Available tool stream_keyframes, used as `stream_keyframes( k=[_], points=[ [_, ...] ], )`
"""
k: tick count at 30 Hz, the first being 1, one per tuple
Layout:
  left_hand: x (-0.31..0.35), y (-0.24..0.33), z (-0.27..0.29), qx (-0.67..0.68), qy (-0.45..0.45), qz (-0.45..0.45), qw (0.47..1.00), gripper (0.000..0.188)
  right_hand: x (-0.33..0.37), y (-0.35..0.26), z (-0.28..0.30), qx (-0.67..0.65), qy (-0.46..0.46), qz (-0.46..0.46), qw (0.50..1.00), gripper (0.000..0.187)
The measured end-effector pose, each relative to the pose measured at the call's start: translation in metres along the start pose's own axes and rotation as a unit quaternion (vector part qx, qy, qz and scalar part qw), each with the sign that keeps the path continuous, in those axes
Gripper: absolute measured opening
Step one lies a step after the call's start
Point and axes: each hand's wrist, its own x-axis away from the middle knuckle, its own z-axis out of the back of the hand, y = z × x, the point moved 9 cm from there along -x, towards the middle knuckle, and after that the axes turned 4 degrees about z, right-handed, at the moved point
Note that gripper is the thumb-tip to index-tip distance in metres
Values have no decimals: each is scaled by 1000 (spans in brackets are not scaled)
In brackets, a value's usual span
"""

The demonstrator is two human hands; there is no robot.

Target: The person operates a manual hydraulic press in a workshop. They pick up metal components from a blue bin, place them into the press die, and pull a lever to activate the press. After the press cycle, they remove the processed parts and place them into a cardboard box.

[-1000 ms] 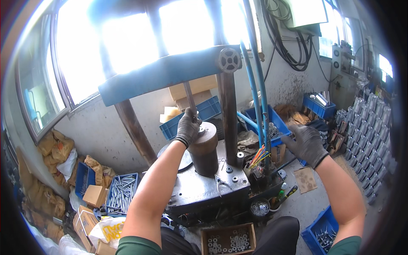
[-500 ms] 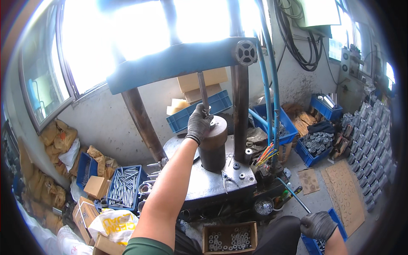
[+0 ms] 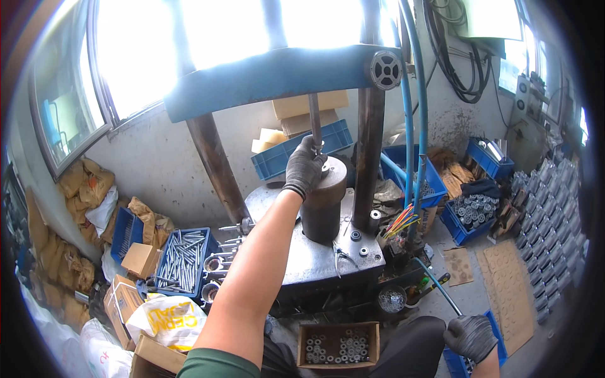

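Note:
My left hand, in a dark grey knit glove, is closed around the lower end of an upright metal rod. Just below is the round top of a thick dark steel cylinder; the fingers partly hide the rod's end and a small metal ring beside it. Low at the right, my gloved right hand is closed on the end of a long metal lever. A blue press frame spans above the cylinder. Pliers and small metal rings lie on the steel press table.
A carton of small rings stands between my legs. To the left are a blue crate of metal shafts, a cardboard box and sacks. Blue hoses, blue bins and stacked metal cylinders are at the right.
The view has shifted slightly, so the press appears a little farther right and higher. Both hands keep their holds, left at the rod and right on the lever.

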Motion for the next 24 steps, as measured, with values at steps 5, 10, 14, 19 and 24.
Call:
stream_keyframes(
  k=[5, 10, 14, 19, 24],
  points=[
    [-7, -12, -2, 26, 5, -6, 1000, 36, -8, 1, 6, 16, -45, 27, 998, 20],
    [-8, -12, -2, 11, 11, -25, 1000, 33, -18, -5, 38, -40, 21, 40, 998, 24],
    [-5, -6, -3, 10, 8, -29, 1000, 30, -18, -6, 42, -56, 48, 50, 996, 22],
    [-8, -8, -6, 9, -2, -32, 999, 27, -11, 7, 6, 13, -111, 57, 992, 22],
    [-11, -16, -3, 29, -10, -29, 999, 24, -20, 0, 36, -53, 17, 43, 998, 23]
  ],
)
